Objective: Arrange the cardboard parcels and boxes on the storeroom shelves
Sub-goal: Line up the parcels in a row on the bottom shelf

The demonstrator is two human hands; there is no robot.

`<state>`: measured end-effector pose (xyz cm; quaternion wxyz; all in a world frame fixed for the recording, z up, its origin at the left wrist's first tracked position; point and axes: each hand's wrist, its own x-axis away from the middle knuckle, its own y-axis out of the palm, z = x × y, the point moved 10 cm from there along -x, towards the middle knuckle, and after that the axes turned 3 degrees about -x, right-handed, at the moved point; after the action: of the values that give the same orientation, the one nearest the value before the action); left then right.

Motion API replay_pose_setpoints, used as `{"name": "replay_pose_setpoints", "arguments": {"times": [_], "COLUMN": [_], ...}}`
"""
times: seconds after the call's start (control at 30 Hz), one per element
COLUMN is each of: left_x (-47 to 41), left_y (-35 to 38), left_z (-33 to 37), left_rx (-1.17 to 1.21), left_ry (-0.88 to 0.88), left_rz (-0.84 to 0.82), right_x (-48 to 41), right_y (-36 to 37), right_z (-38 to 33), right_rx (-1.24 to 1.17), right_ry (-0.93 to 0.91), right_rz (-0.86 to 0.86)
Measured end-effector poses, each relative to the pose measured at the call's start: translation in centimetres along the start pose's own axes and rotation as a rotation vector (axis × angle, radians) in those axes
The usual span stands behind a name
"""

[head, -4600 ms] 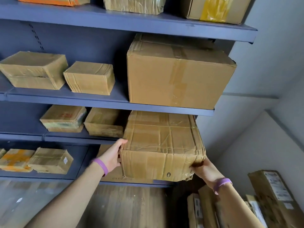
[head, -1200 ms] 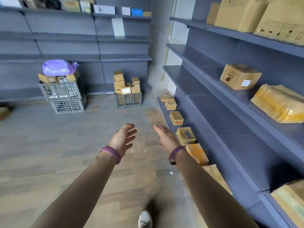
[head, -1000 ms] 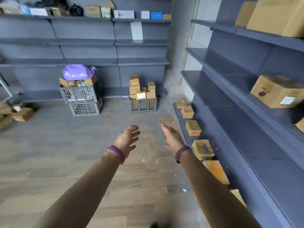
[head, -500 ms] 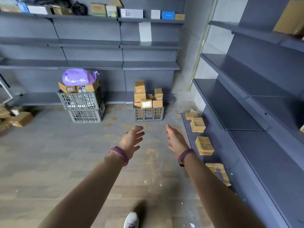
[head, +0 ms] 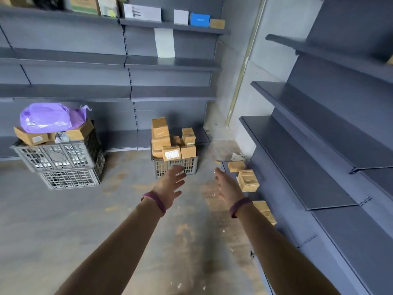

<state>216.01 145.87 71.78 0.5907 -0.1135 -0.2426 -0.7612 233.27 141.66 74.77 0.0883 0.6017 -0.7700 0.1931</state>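
Dark grey side shelves (head: 314, 150) run along the wall to the right of the right hand (head: 227, 187). A second bank, the far shelves (head: 170, 93), stands well beyond both hands across the floor (head: 63, 220), with a few boxes on its top level. Well to the left of the left hand (head: 169, 186), two stacked crates (head: 57, 160) carry boxes and a purple bag (head: 46, 118). Just past the left hand's fingertips in this view sits a smaller grey crate (head: 161, 167), heaped with cardboard parcels (head: 170, 143). More small parcels (head: 247, 180) lie on the bottom shelf, just right of the right hand. Both hands reach forward above the floor and hold nothing. The left hand's fingers are spread. The right hand's fingers are straight and close together, palm turned inward. Each wrist wears a purple band (head: 155, 201).
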Motion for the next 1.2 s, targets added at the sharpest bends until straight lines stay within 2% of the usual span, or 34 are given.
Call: {"name": "replay_pose_setpoints", "arguments": {"times": [0.17,0.37,0.6,0.77,0.93,1.2], "left_x": [-6.6,-15.6,-29.2,-38.8,-46.4,-56.8], "left_y": [0.4,0.7,2.4,5.9,10.3,16.7], "left_z": [4.2,6.7,11.4,17.3,21.6,24.5], "left_rx": [0.008,-0.006,-0.028,-0.054,-0.081,-0.097], "left_ry": [-0.02,-0.067,-0.095,-0.091,-0.087,-0.157], "left_rz": [-0.048,-0.018,0.017,0.029,-0.004,-0.098], "right_x": [-6.7,-15.4,-31.1,-41.8,-48.7,-57.3], "right_y": [-0.3,-0.3,-2.6,-4.7,-8.3,-14.6], "right_z": [-3.7,-6.1,-8.6,-12.4,-16.0,-17.2], "right_rx": [-0.048,-0.032,-0.058,-0.092,-0.07,-0.149], "right_ry": [-0.036,-0.031,-0.039,-0.013,-0.031,0.002], "right_rz": [0.043,0.026,0.022,0.022,0.061,0.226]}}
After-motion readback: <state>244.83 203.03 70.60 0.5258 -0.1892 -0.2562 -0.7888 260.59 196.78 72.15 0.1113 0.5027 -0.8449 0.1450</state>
